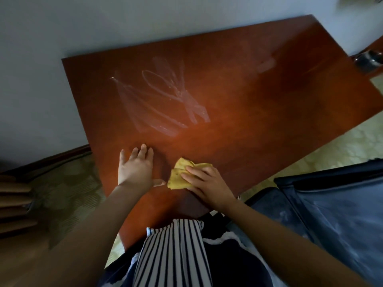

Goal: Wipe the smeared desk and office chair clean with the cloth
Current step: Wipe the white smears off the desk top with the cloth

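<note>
With my left hand (135, 168) flat on the counter (248, 121) and my right hand (209, 183) flat on the yellow cloth (178, 179) beside it, I should push hard toward the white smears (161, 100) at twelve o'clock.

1 worktop (259, 125), red-brown. 1 cloth (180, 175), yellow. 2 hands: left hand (135, 169) & right hand (207, 183). 1 office chair (331, 214), dark blue, w/ whitish dusty marks too blurred to count. 2 smeared spots on the worktop: 1 big white scribble patch (161, 100) and 1 fainter smear (266, 65) toward the far right corner. 1 shiny metal obj (369, 59) at the right edge, can't tell what. 1 striped garment (172, 251).
</note>
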